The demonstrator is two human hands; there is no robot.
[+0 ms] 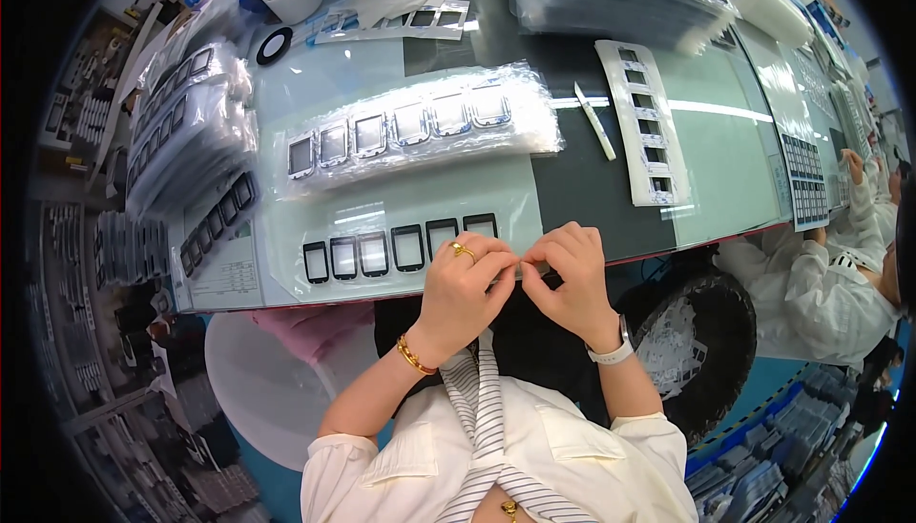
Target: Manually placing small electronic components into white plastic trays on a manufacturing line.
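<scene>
My left hand [466,280] and my right hand [571,270] meet at the table's front edge. Their thumbs and forefingers are pinched together, fingertips almost touching. Whatever lies between them is too small to make out. Just left of my hands, a row of black rectangular frames [407,248] lies on the table, its right end close behind my left hand. Farther back sits a clear plastic tray stack [410,156] with similar frames on top. Right of it lie a slim cutter knife [595,122] and a white strip with rectangular cutouts [644,117].
Clear trays are piled at the left [196,132] and a larger stack [611,8] stands at the back. A black tape roll [275,46] lies back left. Below the table's right side is a black-lined bin [730,351] with clear scraps. A co-worker's white sleeve [811,294] is at right.
</scene>
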